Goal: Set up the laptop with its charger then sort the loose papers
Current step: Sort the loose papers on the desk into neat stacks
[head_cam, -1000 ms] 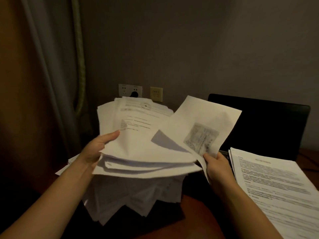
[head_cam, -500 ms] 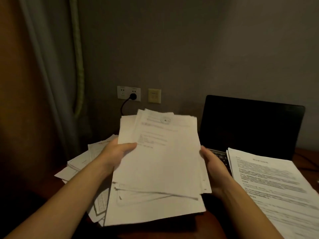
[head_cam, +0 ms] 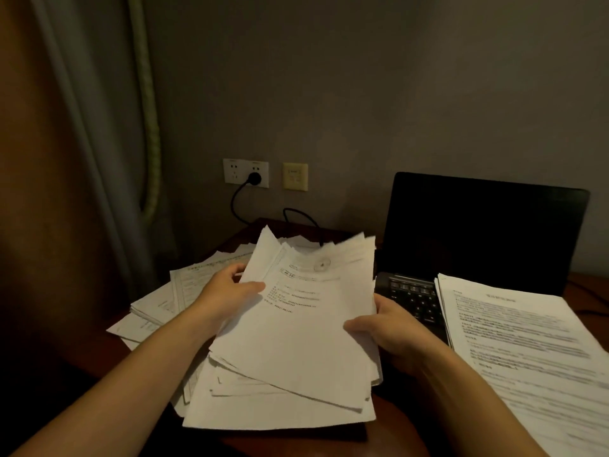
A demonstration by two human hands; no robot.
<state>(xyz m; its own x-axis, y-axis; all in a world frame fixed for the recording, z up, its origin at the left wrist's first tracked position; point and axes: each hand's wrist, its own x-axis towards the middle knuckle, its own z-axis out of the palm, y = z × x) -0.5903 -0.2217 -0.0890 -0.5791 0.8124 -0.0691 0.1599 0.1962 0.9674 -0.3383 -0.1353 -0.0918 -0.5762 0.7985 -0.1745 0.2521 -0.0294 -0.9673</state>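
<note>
A thick, uneven stack of white printed papers (head_cam: 296, 331) sits low over the brown table (head_cam: 389, 430) in front of me. My left hand (head_cam: 227, 296) grips its left edge, thumb on the top sheet. My right hand (head_cam: 385, 328) grips its right edge, thumb on top. An open black laptop (head_cam: 478, 232) with a dark screen stands at the right. Its black charger plug (head_cam: 254, 178) is in the white wall socket, and the cable (head_cam: 296, 216) runs down behind the papers.
A neat pile of printed sheets (head_cam: 527, 351) lies on the right, partly over the laptop keyboard. More loose papers (head_cam: 171, 298) are spread on the left of the table. A curtain (head_cam: 82, 159) hangs at the left. A beige wall plate (head_cam: 295, 176) is beside the socket.
The single sheet in my right hand has joined the stack. Both hands have lowered the stack towards the table, and the view has tilted down.
</note>
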